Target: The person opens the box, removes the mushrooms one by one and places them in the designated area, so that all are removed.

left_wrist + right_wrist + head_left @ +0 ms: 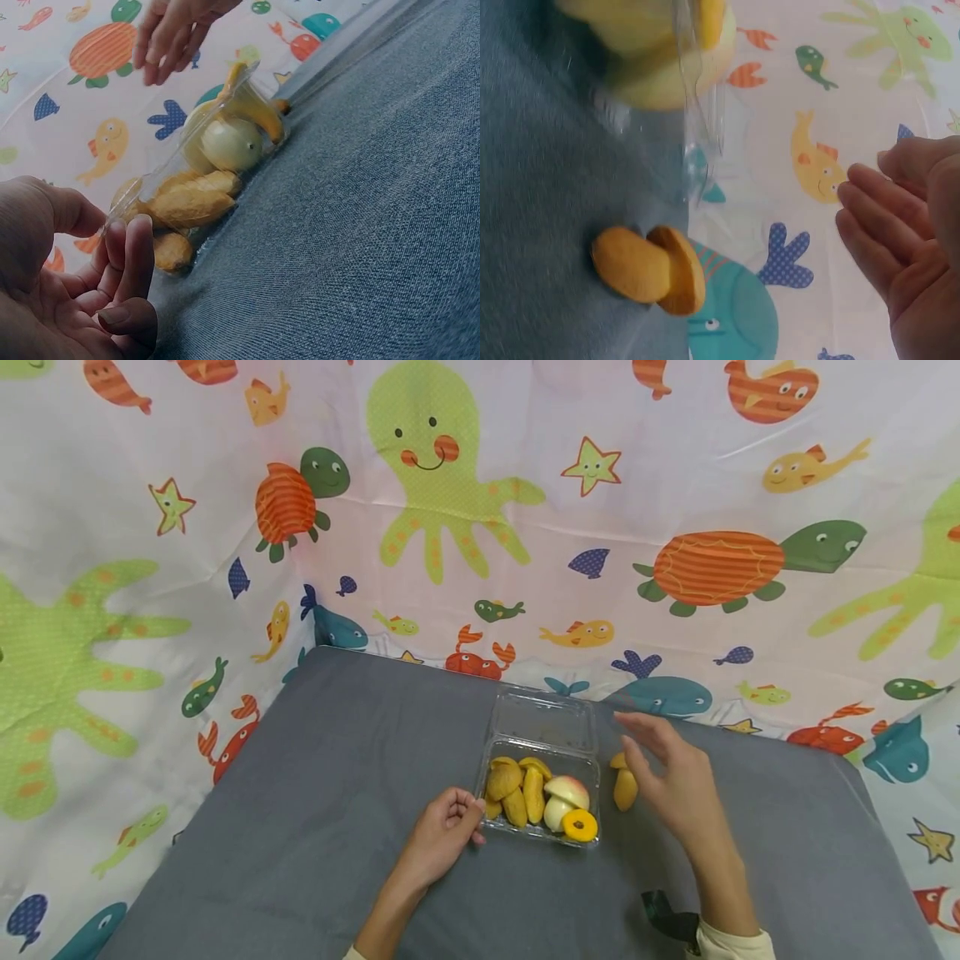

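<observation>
A clear plastic clamshell container [539,835] sits on the grey cloth with its lid [542,718] folded back. Inside are several brown toy mushrooms [533,795], a pale toy mushroom with a reddish cap [567,791] and a yellow ring-shaped piece [580,825]. My left hand [447,831] pinches the container's left rim between thumb and fingers, as the left wrist view shows. To the right of the container lies one loose brown mushroom [641,268]. Above and beside it hovers my right hand [678,781], fingers extended and palm bare in the right wrist view.
Grey cloth [337,752] covers the table. A white curtain [540,527] printed with sea animals stands along the back and sides. Close to the right sleeve hangs a dark strap [670,918].
</observation>
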`<state>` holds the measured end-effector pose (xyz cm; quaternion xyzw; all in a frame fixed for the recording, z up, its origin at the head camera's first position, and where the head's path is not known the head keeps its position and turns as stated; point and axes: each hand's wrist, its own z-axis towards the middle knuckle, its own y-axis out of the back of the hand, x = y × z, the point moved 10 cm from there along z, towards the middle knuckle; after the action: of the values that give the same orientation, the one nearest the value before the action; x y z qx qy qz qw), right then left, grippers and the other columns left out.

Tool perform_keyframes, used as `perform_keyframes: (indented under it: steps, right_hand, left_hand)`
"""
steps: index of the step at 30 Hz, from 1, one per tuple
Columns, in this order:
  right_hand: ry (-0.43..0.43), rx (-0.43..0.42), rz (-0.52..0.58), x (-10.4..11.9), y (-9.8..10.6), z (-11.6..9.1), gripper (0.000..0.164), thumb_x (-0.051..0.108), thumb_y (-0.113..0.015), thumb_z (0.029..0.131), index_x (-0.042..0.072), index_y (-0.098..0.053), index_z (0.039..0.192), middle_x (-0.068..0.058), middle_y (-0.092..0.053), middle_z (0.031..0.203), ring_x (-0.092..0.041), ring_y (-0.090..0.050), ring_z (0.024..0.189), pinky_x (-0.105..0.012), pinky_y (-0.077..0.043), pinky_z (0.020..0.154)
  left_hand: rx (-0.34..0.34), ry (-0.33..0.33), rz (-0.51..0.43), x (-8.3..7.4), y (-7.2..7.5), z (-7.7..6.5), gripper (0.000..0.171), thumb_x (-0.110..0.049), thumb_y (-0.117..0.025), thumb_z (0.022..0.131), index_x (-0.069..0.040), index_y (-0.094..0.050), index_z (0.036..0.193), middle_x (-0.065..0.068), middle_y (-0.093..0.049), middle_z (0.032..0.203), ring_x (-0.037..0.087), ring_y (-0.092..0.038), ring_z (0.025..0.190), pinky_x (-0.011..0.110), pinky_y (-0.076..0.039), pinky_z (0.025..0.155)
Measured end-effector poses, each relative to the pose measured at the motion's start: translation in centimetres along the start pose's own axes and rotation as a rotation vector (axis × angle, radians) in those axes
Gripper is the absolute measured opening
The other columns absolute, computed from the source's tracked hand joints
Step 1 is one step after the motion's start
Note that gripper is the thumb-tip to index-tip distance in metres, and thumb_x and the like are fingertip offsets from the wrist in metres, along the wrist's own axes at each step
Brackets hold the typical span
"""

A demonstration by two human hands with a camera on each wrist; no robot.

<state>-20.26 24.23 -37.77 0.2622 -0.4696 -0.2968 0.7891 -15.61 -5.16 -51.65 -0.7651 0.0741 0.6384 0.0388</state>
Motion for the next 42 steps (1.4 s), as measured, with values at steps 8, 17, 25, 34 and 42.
perform_keyframes:
  steps: [8,17,25,34,42]
  right_hand:
    - [0.054,-0.071,0.236,1.9,-0.1,-0.1,0.043,-0.003,-0.072,0.098,0.014,-0.066,0.138,-0.002,-0.072,0.134,-0.010,-0.069,0.123,-0.016,-0.051,0.100]
    - [0.150,0.028,0.205,4.0,-3.6,-0.4,0.050,0.003,-0.078,0.096,0.018,-0.064,0.143,0.002,-0.068,0.141,-0.018,-0.066,0.130,-0.020,-0.047,0.107]
    - [0.177,0.098,0.222,5.0,-6.3,-0.9,0.051,0.001,-0.079,0.094,0.015,-0.066,0.142,0.001,-0.069,0.141,-0.021,-0.071,0.121,-0.016,-0.052,0.098]
    - [0.158,0.224,0.140,5.7,-8.9,-1.0,0.053,0.011,-0.079,0.098,0.021,-0.063,0.147,0.002,-0.064,0.147,-0.020,-0.076,0.098,-0.047,-0.060,0.095]
    - [0.100,0.344,0.076,6.4,-10.9,-1.6,0.048,0.013,-0.077,0.099,0.016,-0.065,0.145,-0.001,-0.066,0.144,-0.001,-0.028,0.046,-0.024,-0.042,0.053]
  left_hand:
    - [0.004,0.000,-0.003,0.0,-0.1,0.0,0.026,-0.026,-0.066,0.107,-0.001,-0.061,0.107,0.009,-0.065,0.087,0.025,-0.072,0.076,0.032,-0.059,0.075]
    - [-0.006,-0.009,-0.003,-0.1,0.1,-0.1,0.026,-0.025,-0.066,0.108,0.000,-0.061,0.108,0.016,-0.066,0.091,0.028,-0.072,0.076,0.033,-0.060,0.075]
    - [0.005,-0.027,-0.009,-0.2,-0.1,-0.1,0.025,-0.024,-0.065,0.108,0.001,-0.060,0.109,0.018,-0.065,0.093,0.024,-0.071,0.075,0.036,-0.061,0.075]
    - [0.003,-0.039,-0.022,-0.4,0.0,-0.1,0.025,-0.024,-0.065,0.108,0.000,-0.060,0.108,0.018,-0.065,0.091,0.023,-0.071,0.074,0.034,-0.061,0.075]
    - [0.002,-0.036,-0.039,-0.6,0.0,-0.3,0.025,-0.023,-0.065,0.108,0.001,-0.059,0.110,0.015,-0.065,0.091,0.023,-0.070,0.074,0.037,-0.062,0.074]
